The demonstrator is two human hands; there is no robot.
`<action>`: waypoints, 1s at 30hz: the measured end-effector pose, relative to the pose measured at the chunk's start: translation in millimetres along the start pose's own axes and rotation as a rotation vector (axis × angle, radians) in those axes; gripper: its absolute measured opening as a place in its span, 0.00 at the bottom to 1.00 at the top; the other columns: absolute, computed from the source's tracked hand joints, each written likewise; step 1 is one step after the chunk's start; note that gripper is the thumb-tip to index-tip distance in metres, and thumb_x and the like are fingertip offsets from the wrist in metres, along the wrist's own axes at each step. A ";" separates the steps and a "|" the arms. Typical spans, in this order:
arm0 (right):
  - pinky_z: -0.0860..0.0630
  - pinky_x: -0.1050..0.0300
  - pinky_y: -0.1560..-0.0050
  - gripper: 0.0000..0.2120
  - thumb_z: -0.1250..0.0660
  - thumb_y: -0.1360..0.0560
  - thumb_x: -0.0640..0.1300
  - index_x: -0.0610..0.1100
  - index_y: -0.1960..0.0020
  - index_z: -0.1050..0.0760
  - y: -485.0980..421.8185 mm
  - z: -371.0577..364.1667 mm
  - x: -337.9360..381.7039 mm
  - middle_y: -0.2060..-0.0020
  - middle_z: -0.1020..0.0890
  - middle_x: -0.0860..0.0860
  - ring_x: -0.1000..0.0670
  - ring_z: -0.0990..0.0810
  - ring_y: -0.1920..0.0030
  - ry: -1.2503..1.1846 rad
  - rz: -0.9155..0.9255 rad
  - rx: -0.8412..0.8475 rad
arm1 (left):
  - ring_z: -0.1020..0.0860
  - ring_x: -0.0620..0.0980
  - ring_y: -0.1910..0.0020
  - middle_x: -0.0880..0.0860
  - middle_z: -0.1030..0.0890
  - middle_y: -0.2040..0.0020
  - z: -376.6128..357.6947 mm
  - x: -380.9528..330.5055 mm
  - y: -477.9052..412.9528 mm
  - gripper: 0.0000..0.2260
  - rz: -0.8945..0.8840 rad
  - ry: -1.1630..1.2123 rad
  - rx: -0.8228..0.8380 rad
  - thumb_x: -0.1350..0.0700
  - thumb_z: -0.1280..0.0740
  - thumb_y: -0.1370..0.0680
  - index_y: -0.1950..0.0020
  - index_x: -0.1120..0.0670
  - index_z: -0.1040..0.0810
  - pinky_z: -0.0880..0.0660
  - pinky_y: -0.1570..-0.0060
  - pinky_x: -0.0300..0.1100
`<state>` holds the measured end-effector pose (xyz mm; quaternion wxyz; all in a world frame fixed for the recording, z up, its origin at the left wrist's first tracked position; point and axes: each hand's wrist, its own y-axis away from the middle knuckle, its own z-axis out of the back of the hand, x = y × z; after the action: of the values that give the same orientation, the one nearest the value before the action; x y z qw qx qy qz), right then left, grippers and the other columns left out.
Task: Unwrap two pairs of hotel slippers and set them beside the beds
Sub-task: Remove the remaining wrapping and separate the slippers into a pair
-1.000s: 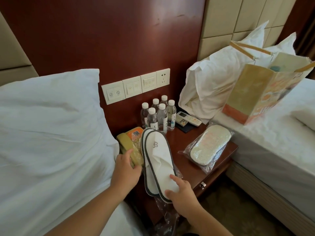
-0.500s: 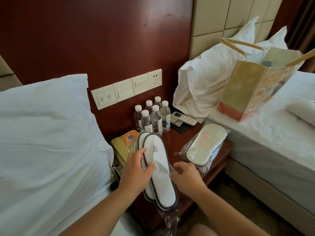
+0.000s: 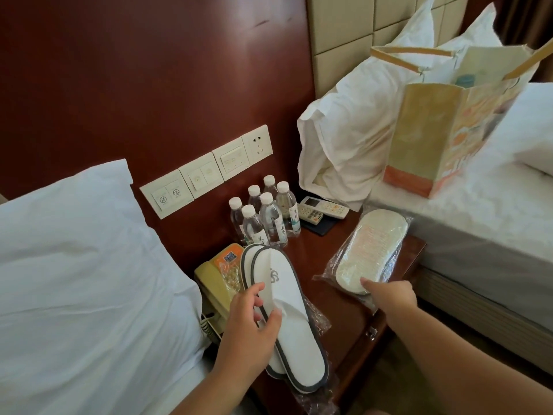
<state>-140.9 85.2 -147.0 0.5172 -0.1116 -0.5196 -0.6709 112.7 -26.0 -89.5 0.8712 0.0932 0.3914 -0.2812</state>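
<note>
An unwrapped pair of white slippers [image 3: 291,298] with grey trim lies stacked on the dark wooden nightstand [image 3: 326,256], over its empty clear wrapper [image 3: 318,322]. My left hand [image 3: 250,333] grips the pair at its left edge, thumb on top of the upper slipper. A second pair [image 3: 371,250], sole up, stays sealed in clear plastic on the right side of the nightstand. My right hand [image 3: 389,295] reaches to it, and its fingertips touch the near end of the package.
Several water bottles [image 3: 263,214], a remote [image 3: 324,209] and a yellow telephone [image 3: 214,283] share the nightstand. The left bed's pillow [image 3: 74,265] lies on the left. The right bed [image 3: 493,220] carries a paper gift bag [image 3: 443,127] and pillows. Floor shows at bottom right.
My right hand left the unwrapped pair and moved right to the sealed package. My left hand went from the wrapper's side onto the unwrapped slippers and now grips them.
</note>
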 end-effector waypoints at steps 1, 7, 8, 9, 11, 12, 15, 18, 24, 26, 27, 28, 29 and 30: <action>0.22 0.49 0.62 0.35 0.21 0.34 0.52 0.34 0.36 0.30 -4.7 -0.1 -2.9 0.51 0.19 0.40 0.43 0.21 0.57 -0.039 -0.031 0.025 | 0.29 0.32 0.52 0.33 0.33 0.50 1.1 -1.0 1.0 0.23 -0.002 -0.005 0.010 0.35 0.39 0.29 0.35 0.32 0.37 0.28 0.63 0.30; 0.19 0.46 0.55 0.08 0.26 0.29 0.44 0.40 0.55 0.21 -17.3 17.1 0.2 0.63 0.17 0.43 0.42 0.19 0.63 -0.152 0.140 0.016 | 0.28 0.33 0.51 0.33 0.32 0.50 4.2 -12.0 5.1 0.19 0.004 0.003 0.026 0.39 0.36 0.26 0.37 0.31 0.37 0.27 0.61 0.31; 0.19 0.46 0.55 0.07 0.26 0.29 0.44 0.41 0.55 0.20 -14.1 22.4 3.0 0.63 0.16 0.44 0.43 0.18 0.63 -0.221 0.172 0.058 | 0.28 0.34 0.52 0.35 0.31 0.50 3.5 -14.6 6.5 0.18 0.010 0.014 0.031 0.41 0.35 0.25 0.37 0.32 0.36 0.27 0.61 0.32; 0.19 0.48 0.55 0.07 0.27 0.29 0.43 0.41 0.54 0.20 -9.6 27.5 6.0 0.62 0.16 0.44 0.44 0.18 0.62 -0.281 0.185 0.124 | 0.27 0.35 0.53 0.37 0.30 0.49 2.3 -17.7 8.0 0.18 0.016 0.026 0.036 0.42 0.34 0.24 0.37 0.32 0.35 0.27 0.61 0.31; 0.17 0.48 0.54 0.06 0.29 0.25 0.41 0.39 0.53 0.23 0.7 37.4 12.7 0.57 0.17 0.43 0.44 0.17 0.57 -0.398 0.172 0.272 | 0.25 0.38 0.54 0.39 0.29 0.49 -0.8 -24.7 11.2 0.16 0.035 0.059 0.048 0.44 0.34 0.24 0.38 0.34 0.33 0.27 0.61 0.31; 0.17 0.46 0.54 0.05 0.31 0.24 0.40 0.38 0.54 0.25 7.9 42.8 15.8 0.55 0.18 0.42 0.43 0.17 0.55 -0.460 0.175 0.332 | 0.25 0.39 0.54 0.40 0.28 0.49 -2.7 -28.8 12.5 0.15 0.050 0.086 0.052 0.45 0.33 0.24 0.39 0.35 0.31 0.28 0.61 0.30; 0.16 0.47 0.57 0.05 0.33 0.22 0.39 0.39 0.55 0.28 30.3 59.0 21.6 0.55 0.20 0.41 0.42 0.17 0.55 -0.520 0.252 0.375 | 0.24 0.36 0.57 0.42 0.24 0.50 -6.2 -43.3 16.7 0.10 0.107 0.194 0.067 0.46 0.32 0.24 0.43 0.36 0.26 0.27 0.64 0.29; 0.17 0.52 0.62 0.04 0.33 0.22 0.40 0.39 0.54 0.25 55.9 77.7 21.5 0.56 0.19 0.41 0.43 0.16 0.59 -0.492 0.331 0.394 | 0.21 0.41 0.54 0.44 0.22 0.48 -6.6 -60.5 16.7 0.10 0.237 0.338 0.117 0.44 0.32 0.24 0.43 0.39 0.24 0.19 0.53 0.43; 0.16 0.40 0.62 0.08 0.32 0.23 0.40 0.44 0.60 0.25 114.8 118.3 21.5 0.67 0.20 0.47 0.47 0.18 0.69 -0.337 0.630 0.483 | 0.19 0.52 0.46 0.53 0.21 0.40 0.6 -99.8 18.2 0.28 0.520 0.765 0.353 0.36 0.28 0.30 0.36 0.51 0.26 0.20 0.56 0.46; 0.17 0.38 0.60 0.06 0.31 0.23 0.42 0.45 0.59 0.25 137.7 129.7 23.0 0.66 0.19 0.46 0.44 0.18 0.69 -0.246 0.723 0.509 | 0.18 0.55 0.48 0.58 0.19 0.41 2.1 -109.3 24.9 0.33 0.531 0.842 0.476 0.35 0.25 0.35 0.37 0.53 0.23 0.20 0.56 0.48; 0.17 0.39 0.61 0.06 0.30 0.24 0.42 0.45 0.59 0.24 149.1 134.8 24.4 0.65 0.18 0.45 0.44 0.18 0.68 -0.198 0.765 0.519 | 0.18 0.56 0.48 0.59 0.18 0.41 2.2 -113.4 28.5 0.32 0.523 0.894 0.539 0.37 0.25 0.33 0.37 0.54 0.22 0.20 0.53 0.50; 0.17 0.42 0.64 0.06 0.28 0.25 0.42 0.45 0.59 0.23 159.5 139.9 25.7 0.65 0.17 0.44 0.45 0.19 0.69 -0.159 0.789 0.533 | 0.18 0.58 0.46 0.60 0.17 0.41 2.1 -117.5 32.4 0.28 0.512 0.961 0.586 0.40 0.25 0.30 0.36 0.55 0.22 0.21 0.48 0.52; 0.18 0.47 0.68 0.06 0.27 0.26 0.41 0.45 0.60 0.23 168.6 145.0 27.4 0.66 0.17 0.43 0.45 0.20 0.71 -0.137 0.787 0.546 | 0.18 0.60 0.44 0.61 0.17 0.41 2.7 -121.7 36.5 0.26 0.501 1.039 0.604 0.45 0.26 0.28 0.35 0.57 0.22 0.22 0.44 0.54; 0.20 0.51 0.71 0.06 0.26 0.27 0.41 0.45 0.61 0.22 175.8 150.3 29.3 0.68 0.17 0.43 0.45 0.21 0.73 -0.119 0.773 0.536 | 0.18 0.61 0.43 0.61 0.17 0.41 3.7 -125.8 40.0 0.24 0.484 1.097 0.588 0.49 0.26 0.27 0.35 0.59 0.23 0.21 0.45 0.55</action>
<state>-69.7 203.6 40.9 0.7089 -0.1975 -0.6234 -0.2642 70.3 58.1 3.0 0.5228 0.5415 0.6529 -0.0848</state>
